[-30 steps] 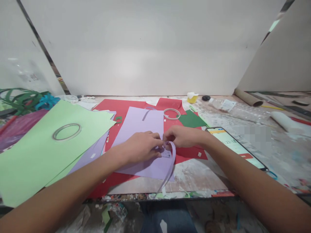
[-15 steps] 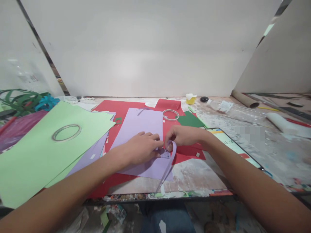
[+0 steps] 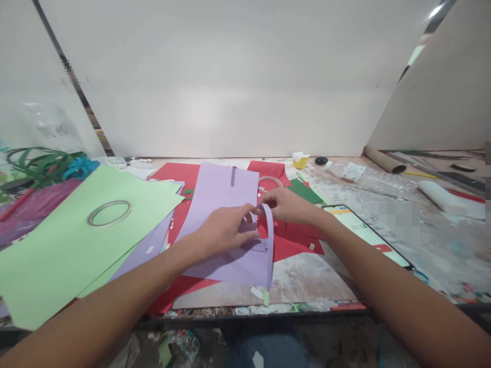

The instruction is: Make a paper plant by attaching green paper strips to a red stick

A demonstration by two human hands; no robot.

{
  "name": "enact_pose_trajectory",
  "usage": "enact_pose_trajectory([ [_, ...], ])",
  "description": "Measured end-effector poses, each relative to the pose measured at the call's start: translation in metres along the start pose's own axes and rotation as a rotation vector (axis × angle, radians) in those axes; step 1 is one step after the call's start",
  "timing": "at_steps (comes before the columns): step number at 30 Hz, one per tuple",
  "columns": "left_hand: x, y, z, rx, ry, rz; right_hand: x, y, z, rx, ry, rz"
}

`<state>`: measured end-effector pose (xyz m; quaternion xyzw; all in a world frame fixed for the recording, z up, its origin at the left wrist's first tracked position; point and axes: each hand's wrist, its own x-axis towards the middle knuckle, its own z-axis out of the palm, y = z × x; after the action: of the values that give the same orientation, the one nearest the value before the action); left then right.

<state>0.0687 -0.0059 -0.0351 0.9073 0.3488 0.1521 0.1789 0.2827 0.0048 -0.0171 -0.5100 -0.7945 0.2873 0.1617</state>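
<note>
A narrow purple paper strip (image 3: 270,240) arches up from my right hand (image 3: 287,204) and hangs down along the right edge of a purple paper sheet (image 3: 226,186). My right thumb and finger pinch its upper end. On the sheet lies my left hand (image 3: 226,225), thumb and fingers apart, its index fingertip close to the pinched end; whether they touch I cannot tell. A small purple piece with dark dots (image 3: 258,246) lies under the left thumb. Another short purple strip (image 3: 233,176) sits on the sheet's far part.
Left are green sheets (image 3: 46,255) with a tape roll (image 3: 109,213) on top. Red paper (image 3: 295,243) lies beneath the purple sheet. A phone (image 3: 370,235) is near my right forearm. Behind stand a yellow tub (image 3: 300,161) and, farther right, a plastic bottle (image 3: 368,176) and cardboard tube (image 3: 384,159).
My right hand has moved slightly away from me, carrying the strip's end. The strip now hangs straighter. My left fingers have spread apart, and the sheet's far end has risen.
</note>
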Motion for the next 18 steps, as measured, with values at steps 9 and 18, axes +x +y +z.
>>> enact_pose_trajectory([
  [9, 0.009, -0.003, 0.011, -0.341, 0.291, -0.067, -0.001, -0.008, 0.011, 0.103, -0.010, -0.056],
  [18, 0.013, -0.020, 0.002, -0.628, 0.391, -0.244, -0.001, -0.007, 0.003, 0.296, -0.055, 0.020],
])
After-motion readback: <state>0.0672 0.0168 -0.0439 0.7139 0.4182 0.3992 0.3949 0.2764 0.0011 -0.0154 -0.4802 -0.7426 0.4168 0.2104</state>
